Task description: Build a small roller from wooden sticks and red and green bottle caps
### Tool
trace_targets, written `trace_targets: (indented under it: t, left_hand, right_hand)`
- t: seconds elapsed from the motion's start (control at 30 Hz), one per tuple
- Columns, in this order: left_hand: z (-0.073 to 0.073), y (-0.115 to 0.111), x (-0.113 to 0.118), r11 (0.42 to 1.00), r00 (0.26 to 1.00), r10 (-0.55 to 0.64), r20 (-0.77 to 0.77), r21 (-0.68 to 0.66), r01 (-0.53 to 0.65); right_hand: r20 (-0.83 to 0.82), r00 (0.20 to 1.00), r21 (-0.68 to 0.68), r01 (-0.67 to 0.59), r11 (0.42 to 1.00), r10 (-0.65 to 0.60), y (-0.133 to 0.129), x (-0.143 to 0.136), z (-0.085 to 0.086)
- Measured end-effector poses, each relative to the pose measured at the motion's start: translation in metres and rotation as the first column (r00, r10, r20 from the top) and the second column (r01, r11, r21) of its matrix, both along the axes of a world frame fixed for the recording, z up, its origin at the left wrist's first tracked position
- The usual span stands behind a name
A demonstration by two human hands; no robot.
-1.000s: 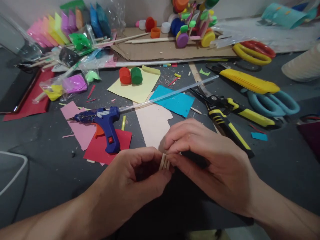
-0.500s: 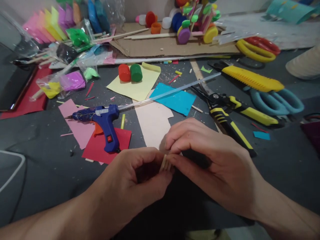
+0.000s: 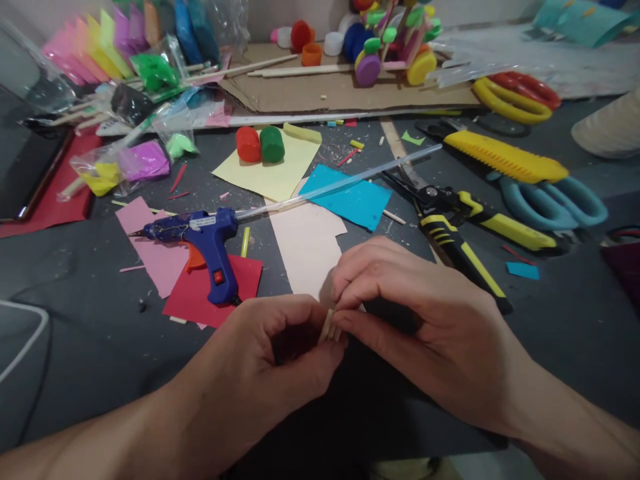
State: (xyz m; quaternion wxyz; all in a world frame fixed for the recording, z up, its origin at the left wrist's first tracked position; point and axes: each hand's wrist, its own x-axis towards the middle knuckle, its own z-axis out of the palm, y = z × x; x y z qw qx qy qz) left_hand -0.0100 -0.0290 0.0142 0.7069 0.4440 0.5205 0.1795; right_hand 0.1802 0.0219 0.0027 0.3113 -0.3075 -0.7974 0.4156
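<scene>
We see 2 bare hands, their fingertips meeting above the dark worktop [image 3: 100, 340] around a small wooden piece [image 3: 327, 327]. The left hand [image 3: 250, 360] curls nearly closed, gripping the piece between its thumb and fingers. The right hand [image 3: 443, 320] pinches at the piece's upper end with its thumb and fingertips, the other fingers bent. To us the piece looks like short, pale tan sticks side by side; the fingers hide much of it, so we cannot tell how many there are.

Just beyond the hands lies pale pinkish paper [image 3: 305, 247]. To its left, a blue glue gun [image 3: 213, 243] lies partly on red paper [image 3: 250, 275], a long clear rod [image 3: 350, 181] running from its rear across blue paper [image 3: 350, 208]. To the right we see black-and-yellow pliers [image 3: 440, 230]. Farther back, 1 red cylinder [image 3: 249, 145] and 1 green cylinder [image 3: 272, 145] rest on pale yellow paper [image 3: 260, 179].
</scene>
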Motion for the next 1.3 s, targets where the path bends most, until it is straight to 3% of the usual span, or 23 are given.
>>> trace_targets:
  t: [0.17, 0.37, 0.67, 0.93, 1.13, 1.3]
  left_hand:
    - [0.0027, 0.0024, 0.0007, 1.0, 1.0, -0.006, 0.002, -0.025, 0.006]
    - [0.0067, 0.0051, 0.002, 1.0, 1.0, 0.012, 0.003, -0.024, -0.012]
    - [0.0017, 0.0011, 0.0003, 0.999, 1.0, -0.019, 0.014, -0.05, 0.02]
    - [0.0078, 0.0045, 0.0019, 0.999, 1.0, 0.002, 0.016, -0.041, -0.001]
    - [-0.0001, -0.0005, -0.0012, 1.0, 1.0, -0.015, -0.005, -0.007, 0.015]
    - [0.0029, 0.0009, 0.0, 1.0, 1.0, -0.014, -0.002, -0.002, 0.014]
  right_hand:
    - [0.001, 1.0, 0.009, -0.01, 1.0, 0.01, -0.0004, 0.0014, -0.0006]
    - [-0.031, 1.0, -0.08, 0.001, 0.997, -0.004, -0.0011, 0.0045, 0.0004]
    - [0.022, 1.0, -0.035, -0.016, 0.999, 0.017, 0.0004, -0.0001, -0.0005]
    - [0.001, 1.0, -0.217, 0.004, 0.976, -0.004, -0.0003, 0.0055, 0.0013]
    - [0.029, 0.999, -0.251, -0.007, 0.968, 0.015, -0.0021, 0.0034, 0.003]
    - [0.004, 1.0, -0.211, -0.024, 0.977, 0.026, -0.0023, 0.0027, 0.0043]
